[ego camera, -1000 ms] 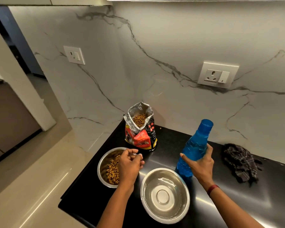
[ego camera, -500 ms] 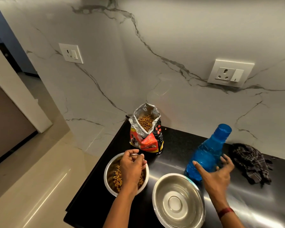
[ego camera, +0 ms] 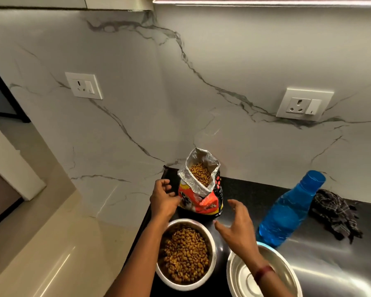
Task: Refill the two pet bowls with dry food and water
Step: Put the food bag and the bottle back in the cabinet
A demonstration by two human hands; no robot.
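Note:
A steel bowl (ego camera: 210, 243) holding brown kibble sits near the counter's left edge. To its right stands a second steel bowl (ego camera: 287, 273), with no food in it, partly under my right forearm. Behind them an open orange and black food bag (ego camera: 204, 198) stands upright with kibble showing at its foil mouth. My left hand (ego camera: 163, 198) touches the bag's left side, fingers curled. My right hand (ego camera: 236, 226) hovers open just right of the bag's base, holding nothing. A blue water bottle (ego camera: 287, 213) stands capped at the right.
A dark checked cloth (ego camera: 334, 213) lies crumpled right of the bottle. The black counter (ego camera: 255, 194) ends at its left edge beside the kibble bowl, with beige floor below. A marble wall with two sockets (ego camera: 304, 105) rises right behind the counter.
My left hand left the kibble bowl and went up to the bag's left side. My right hand let go of the blue bottle and moved left toward the bag.

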